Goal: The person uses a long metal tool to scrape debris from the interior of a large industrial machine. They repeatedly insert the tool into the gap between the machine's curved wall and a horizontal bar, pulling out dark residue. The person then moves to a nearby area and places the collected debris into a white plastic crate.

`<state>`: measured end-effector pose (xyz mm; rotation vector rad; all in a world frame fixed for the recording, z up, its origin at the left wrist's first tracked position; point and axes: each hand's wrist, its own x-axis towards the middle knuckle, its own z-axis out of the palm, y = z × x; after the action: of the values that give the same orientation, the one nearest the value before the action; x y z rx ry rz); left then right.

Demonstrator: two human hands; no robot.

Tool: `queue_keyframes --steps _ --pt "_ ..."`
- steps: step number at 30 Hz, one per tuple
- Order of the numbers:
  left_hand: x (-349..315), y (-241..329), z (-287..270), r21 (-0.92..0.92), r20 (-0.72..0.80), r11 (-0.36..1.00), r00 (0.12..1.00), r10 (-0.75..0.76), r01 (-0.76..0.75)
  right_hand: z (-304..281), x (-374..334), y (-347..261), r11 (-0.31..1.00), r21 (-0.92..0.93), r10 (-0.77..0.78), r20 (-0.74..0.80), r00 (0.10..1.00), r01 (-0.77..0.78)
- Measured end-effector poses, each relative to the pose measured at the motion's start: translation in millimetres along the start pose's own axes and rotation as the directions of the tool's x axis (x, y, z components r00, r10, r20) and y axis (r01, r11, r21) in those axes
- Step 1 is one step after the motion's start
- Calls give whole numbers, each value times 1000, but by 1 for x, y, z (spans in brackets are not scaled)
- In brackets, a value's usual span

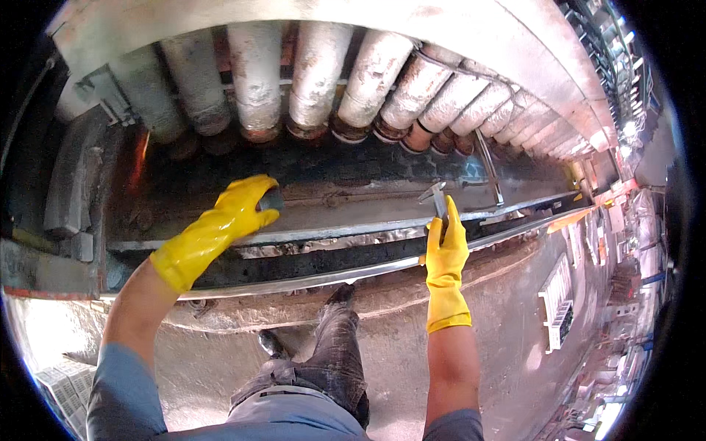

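Note:
Both my hands wear yellow rubber gloves. My left hand [234, 212] is curled around a small dark, rounded piece [274, 199]; the palm hides part of it, and its exact kind does not show. It is held above the brown, dusty bed [323, 198] of the long trough. My right hand [447, 246] grips a metal caliper [440, 200], its jaws pointing up and away from me. That hand is over the trough's near metal rail [353, 273], well to the right of the left hand.
A row of thick, whitish, worn cylinders [254, 77] hangs along the trough's far side, under a pale curved beam [544, 51]. A thin metal bar [489, 167] slants down at the right. Grey crates [65, 389] stand at lower left, a white rack [557, 301] at right.

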<state>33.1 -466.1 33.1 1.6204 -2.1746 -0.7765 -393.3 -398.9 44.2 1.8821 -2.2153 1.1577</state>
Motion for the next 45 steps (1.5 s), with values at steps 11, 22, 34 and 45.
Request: queue_keyframes --steps 11,22,34,45 --pt "123 -52 111 352 -75 934 997 -37 61 -8 -17 6 994 87 -66 -72 995 72" --pt "109 -50 141 411 -55 912 998 24 1 -21 -42 19 988 135 -64 -65 996 72" --pt "82 -70 180 450 -288 888 926 242 -92 -42 -80 32 989 142 -32 -40 999 38" --pt "90 -103 220 500 -275 865 940 203 -41 -29 -93 40 929 368 -40 -4 999 39"
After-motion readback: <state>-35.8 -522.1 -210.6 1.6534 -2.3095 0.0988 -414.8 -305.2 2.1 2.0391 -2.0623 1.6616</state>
